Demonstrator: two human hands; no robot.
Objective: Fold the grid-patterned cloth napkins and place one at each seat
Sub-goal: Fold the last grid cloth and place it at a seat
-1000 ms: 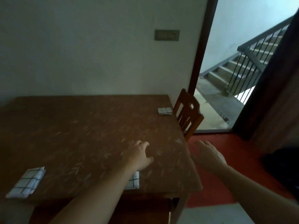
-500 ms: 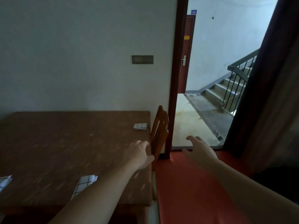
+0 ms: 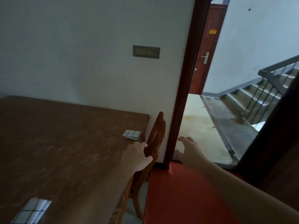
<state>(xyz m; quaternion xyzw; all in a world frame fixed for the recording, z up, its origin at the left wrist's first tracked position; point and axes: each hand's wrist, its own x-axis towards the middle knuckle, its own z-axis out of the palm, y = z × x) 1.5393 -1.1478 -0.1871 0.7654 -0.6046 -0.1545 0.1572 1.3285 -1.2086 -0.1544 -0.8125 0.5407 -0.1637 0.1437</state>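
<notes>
Napkin, folded (image 3: 131,134), lies near the far right edge of the brown surface (image 3: 64,143), just beside the wooden chair (image 3: 157,135). A second folded napkin (image 3: 32,210) lies at the near edge. The left hand (image 3: 137,156) is at the chair back, fingers curled; whether it grips is unclear. The right hand (image 3: 188,151) hangs over the floor with fingers spread, holding nothing.

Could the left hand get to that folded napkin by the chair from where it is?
Probably yes. The left hand hovers open at the table edge beside the chair, and nothing lies between it and the napkin.
</notes>
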